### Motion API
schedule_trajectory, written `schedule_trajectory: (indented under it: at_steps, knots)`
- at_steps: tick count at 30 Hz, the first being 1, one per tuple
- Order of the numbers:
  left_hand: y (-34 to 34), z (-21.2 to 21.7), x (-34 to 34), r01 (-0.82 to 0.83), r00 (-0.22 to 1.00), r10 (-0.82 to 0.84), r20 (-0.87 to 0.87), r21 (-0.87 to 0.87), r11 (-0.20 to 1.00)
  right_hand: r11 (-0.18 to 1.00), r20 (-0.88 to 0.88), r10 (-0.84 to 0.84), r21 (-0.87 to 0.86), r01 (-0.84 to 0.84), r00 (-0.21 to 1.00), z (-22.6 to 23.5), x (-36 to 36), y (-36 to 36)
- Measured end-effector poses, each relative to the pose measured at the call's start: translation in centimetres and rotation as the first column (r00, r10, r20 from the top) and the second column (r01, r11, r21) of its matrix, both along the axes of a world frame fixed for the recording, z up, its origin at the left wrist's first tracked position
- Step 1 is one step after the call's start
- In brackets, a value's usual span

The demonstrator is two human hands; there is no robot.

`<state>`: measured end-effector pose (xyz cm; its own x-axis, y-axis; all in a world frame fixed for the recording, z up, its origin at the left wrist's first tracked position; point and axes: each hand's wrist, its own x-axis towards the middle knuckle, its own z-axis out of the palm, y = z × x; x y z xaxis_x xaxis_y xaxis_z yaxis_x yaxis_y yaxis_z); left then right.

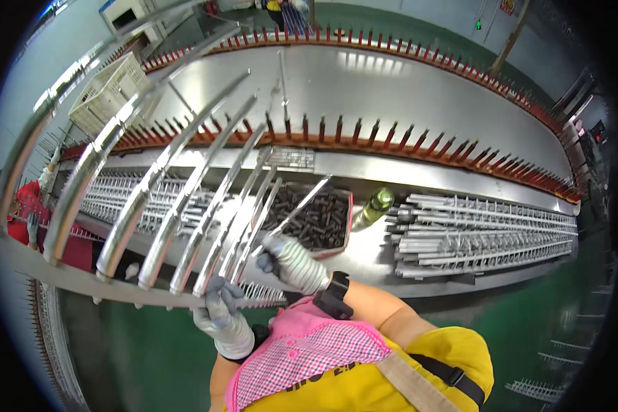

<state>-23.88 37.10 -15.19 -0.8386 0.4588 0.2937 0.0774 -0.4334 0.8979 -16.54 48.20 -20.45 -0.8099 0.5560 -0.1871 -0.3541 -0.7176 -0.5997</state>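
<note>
In front of me on the left, a long flat metal bar (pixel 82 278) bears a row of tall, shiny metal rods (pixel 159 178). My left hand (pixel 223 319), in a grey-white glove, is closed around the bar near its right end. My right hand (pixel 294 264), gloved too, has its fingers closed on a slim metal rod (pixel 301 209) that slants up and to the right. Whether this rod touches the bar cannot be made out. Just beyond the right hand lies a red-edged box (pixel 350 218) filled with small dark cylinders (pixel 314 223).
A green bottle (pixel 374 207) stands right of the box. Stacked pin racks (pixel 487 233) lie to the right, others (pixel 137 199) to the left. Behind runs a line of red spindles (pixel 391 137). A white crate (pixel 110 96) sits far left, near a person in red (pixel 31 202).
</note>
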Motion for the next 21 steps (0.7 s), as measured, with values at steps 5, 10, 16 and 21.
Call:
schedule_trajectory:
  at_steps: [5, 10, 16, 21]
  knots:
    - [0.6, -0.8, 1.1, -0.03, 0.999, 0.031, 0.017, -0.072, 0.997, 0.921, -0.04, 0.387, 0.066, -0.384, 0.921, 2.3, 1.9, -1.4]
    - [0.8, -0.8, 0.4, -0.045, 0.998, 0.05, 0.039, -0.109, 0.993, 0.972, 0.028, 0.086, 0.219, -0.09, 0.996, 0.8, 1.0, 1.5]
    - [-1.7, 0.7, -0.4, -0.161, 0.987, 0.161, -0.011, -0.059, 0.985, 0.427, 0.156, -0.885, 0.649, 0.629, 0.439, -3.5, 5.3, 22.1]
    - [-1.7, 1.7, -0.2, -0.211, 0.977, 0.209, -0.036, -0.095, 0.973, 0.309, 0.283, -0.941, 0.942, 0.129, 0.185, -1.3, 3.1, 26.8]
